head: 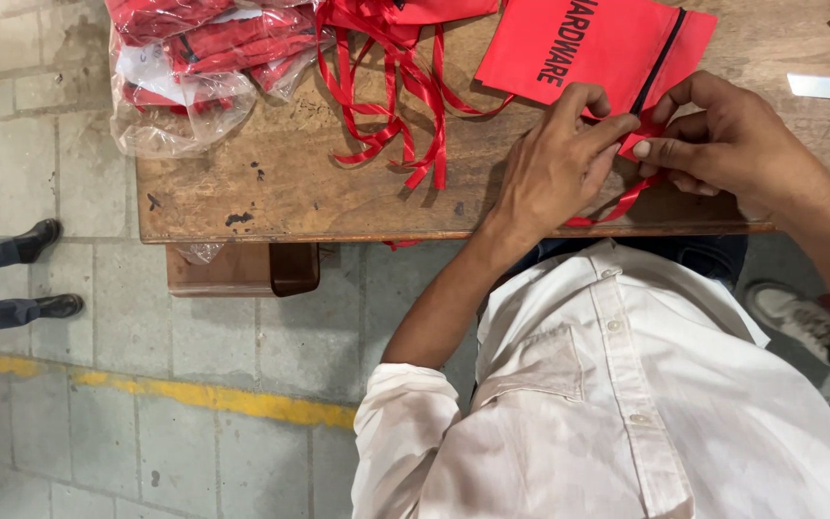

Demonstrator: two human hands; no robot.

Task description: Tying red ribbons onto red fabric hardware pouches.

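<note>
Head view looks straight down on a person in a white shirt (626, 404) working at the near edge of a worn wooden surface (271, 183). Both hands meet over a red cloth pouch (588, 43) with a black strip along one side, lying at the far right of the surface. The left hand (554, 163) has its fingers (607, 127) closed in a pinch on a thin red ribbon (626, 197) at the pouch's near corner, and the right hand (732, 139) pinches the same ribbon just beside it, the loose end looping down to the edge. The ribbon looks light, limp and a little slick, best held close to the knot between thumb and forefinger; the pouch looks soft and floppy. Farther left lie a tangle of loose ribbons (386, 96) and a clear plastic bag (184, 77) of more red pieces. Below is a grey tiled floor (69, 173) with a yellow line (194, 394), and another person's dark shoes (45, 269) at the left.
</note>
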